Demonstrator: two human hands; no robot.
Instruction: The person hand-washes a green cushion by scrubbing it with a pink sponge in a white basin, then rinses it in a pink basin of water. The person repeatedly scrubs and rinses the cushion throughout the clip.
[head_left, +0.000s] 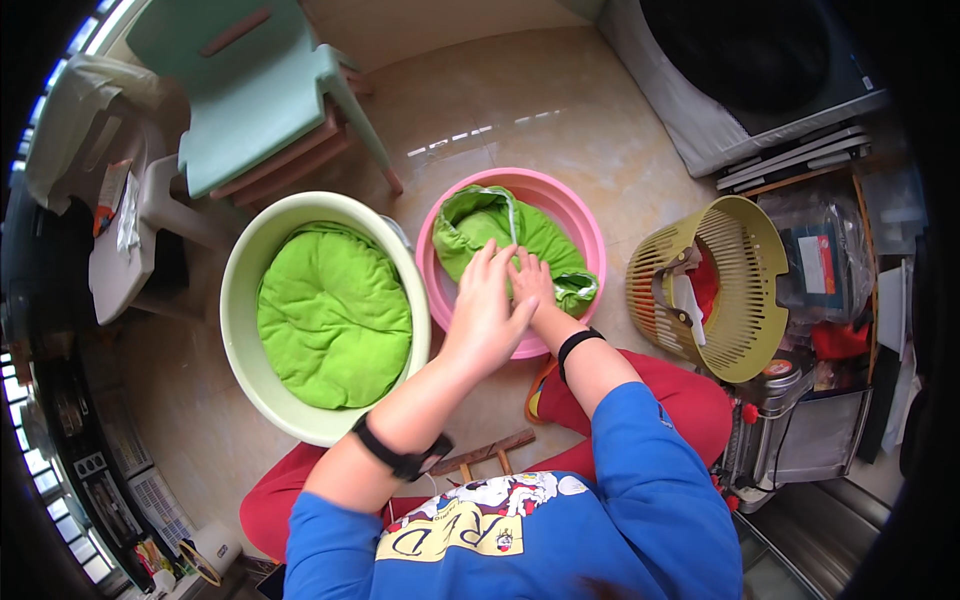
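Note:
In front of me stands a pink plastic basin (581, 202) holding a crumpled green fabric cover (546, 231) with a white trim or cord along its opening. My right hand (534, 283) lies on this fabric with its fingers spread. Just left of it, my left hand (486, 304) extends over the basin, fingers loosely apart and nothing visible in its grasp; whether its fingertips touch the cloth I cannot tell. To the left, a larger pale green basin (238, 315) contains a round, puckered green cushion (336, 319).
A yellow slotted basket (742, 292) leans at the right, with red and white items inside. Stacked plastic chairs (251, 97) stand back left, beside a grey chair (124, 277). A small wooden stool (487, 454) is beneath me. Cluttered shelving (862, 315) lines the right.

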